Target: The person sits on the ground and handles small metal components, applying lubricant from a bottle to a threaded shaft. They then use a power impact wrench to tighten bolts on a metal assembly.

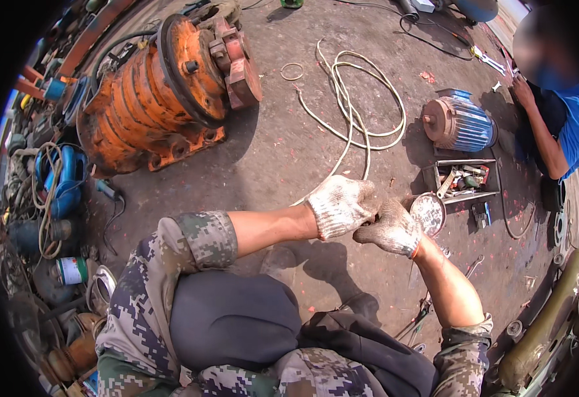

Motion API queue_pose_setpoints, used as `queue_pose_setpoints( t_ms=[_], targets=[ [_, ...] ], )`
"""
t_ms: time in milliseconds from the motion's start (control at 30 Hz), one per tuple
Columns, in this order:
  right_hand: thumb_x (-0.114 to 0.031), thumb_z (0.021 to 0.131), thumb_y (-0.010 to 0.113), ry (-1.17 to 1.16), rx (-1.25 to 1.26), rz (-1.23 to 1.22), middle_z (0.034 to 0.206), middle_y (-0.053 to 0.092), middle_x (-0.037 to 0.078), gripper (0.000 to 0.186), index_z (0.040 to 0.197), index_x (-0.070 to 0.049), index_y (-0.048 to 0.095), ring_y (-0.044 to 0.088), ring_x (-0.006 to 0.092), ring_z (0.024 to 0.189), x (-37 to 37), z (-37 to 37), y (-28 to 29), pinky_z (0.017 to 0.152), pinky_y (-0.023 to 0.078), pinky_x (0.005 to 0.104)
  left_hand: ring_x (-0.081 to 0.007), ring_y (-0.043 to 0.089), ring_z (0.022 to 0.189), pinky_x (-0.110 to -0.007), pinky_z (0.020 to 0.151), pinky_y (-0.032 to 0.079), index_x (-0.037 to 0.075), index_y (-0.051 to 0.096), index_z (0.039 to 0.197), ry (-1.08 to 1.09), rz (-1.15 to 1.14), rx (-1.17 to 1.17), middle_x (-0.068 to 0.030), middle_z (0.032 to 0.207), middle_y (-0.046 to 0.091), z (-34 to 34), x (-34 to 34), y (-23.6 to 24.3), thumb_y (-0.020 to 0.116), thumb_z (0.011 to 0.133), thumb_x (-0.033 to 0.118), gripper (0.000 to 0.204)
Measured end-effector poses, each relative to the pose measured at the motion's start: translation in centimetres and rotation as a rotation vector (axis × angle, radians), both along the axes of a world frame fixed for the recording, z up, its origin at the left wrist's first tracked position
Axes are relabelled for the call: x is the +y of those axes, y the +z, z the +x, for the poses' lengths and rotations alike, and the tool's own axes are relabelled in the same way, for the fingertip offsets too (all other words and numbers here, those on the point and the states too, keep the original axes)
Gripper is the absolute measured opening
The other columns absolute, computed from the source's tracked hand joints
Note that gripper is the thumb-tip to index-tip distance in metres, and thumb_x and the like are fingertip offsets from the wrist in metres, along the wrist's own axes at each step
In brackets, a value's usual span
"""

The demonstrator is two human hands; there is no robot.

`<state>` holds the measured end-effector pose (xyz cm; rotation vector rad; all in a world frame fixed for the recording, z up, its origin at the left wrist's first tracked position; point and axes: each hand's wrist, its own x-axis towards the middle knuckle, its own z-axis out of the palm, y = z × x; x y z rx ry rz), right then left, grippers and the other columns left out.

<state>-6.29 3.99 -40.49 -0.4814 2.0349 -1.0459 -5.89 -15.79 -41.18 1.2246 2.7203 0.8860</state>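
Observation:
Both of my hands wear dirty cream knit gloves and meet in front of me. My left hand [339,206] has curled fingers, and my right hand [390,226] is bent in close beside it; what is between their fingers is too small or hidden to make out. A pale cord [369,145] lies in loose loops on the ground, with strands running down behind my left hand. Just right of my right hand is a round pan [427,213] with a mottled pale inside, beside an open metal toolbox [460,192] full of tools.
An orange motor housing [144,112] stands upper left; a blue motor [458,126] sits right. A person in blue [564,145] crouches at the far right near spanners [488,61]. Machine parts and a blue tool [64,178] crowd the left; a long olive cylinder [540,317] lies lower right.

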Motion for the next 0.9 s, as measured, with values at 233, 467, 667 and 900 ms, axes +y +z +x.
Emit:
queue_pose_setpoints(
  t_ms=[233,467,667,900],
  targets=[
    [-0.022,0.073,0.085,-0.007,-0.159,-0.106,0.077,0.064,0.005,0.034,0.087,-0.005,0.059,0.058,0.021,0.07,0.6,-0.1,0.0,0.065,0.05,0.0402,-0.0311,0.075,0.077,-0.042,0.08,0.06,0.004,0.074,0.109,0.142,0.229,-0.533,-0.0136,0.082,0.075,0.1,-1.0,0.4,0.072,0.101,0.029,0.026],
    [-0.028,0.082,0.072,-0.092,0.731,0.465,0.086,0.076,0.019,0.027,0.099,-0.006,0.074,0.076,0.0407,0.088,-1.1,0.3,-2.3,0.073,0.059,0.0517,-0.0313,0.074,0.088,-0.042,0.085,0.057,0.002,0.072,0.115,0.508,0.006,-0.56,-0.0166,0.098,0.076,-0.3,0.9,-4.0,0.051,0.107,0.03,0.036],
    [-0.016,0.075,0.089,0.084,-0.59,-0.132,0.085,0.074,0.006,0.035,0.106,-0.008,0.075,0.069,0.0163,0.075,2.0,-1.1,-1.9,0.063,0.052,0.0332,-0.04,0.067,0.072,-0.046,0.094,0.055,0.008,0.073,0.1,-0.008,0.157,-0.21,-0.0153,0.081,0.07,-0.7,-0.2,-1.5,0.072,0.094,0.029,0.022],
    [-0.021,0.08,0.079,0.061,-0.004,0.134,0.091,0.077,0.009,0.027,0.105,-0.009,0.074,0.076,0.0248,0.087,-1.0,1.3,-2.1,0.071,0.057,0.0414,-0.0309,0.075,0.077,-0.041,0.076,0.062,0.005,0.075,0.109,0.185,0.192,-0.689,-0.0124,0.087,0.075,0.2,-0.7,-0.6,0.074,0.094,0.016,0.018]
  ],
)
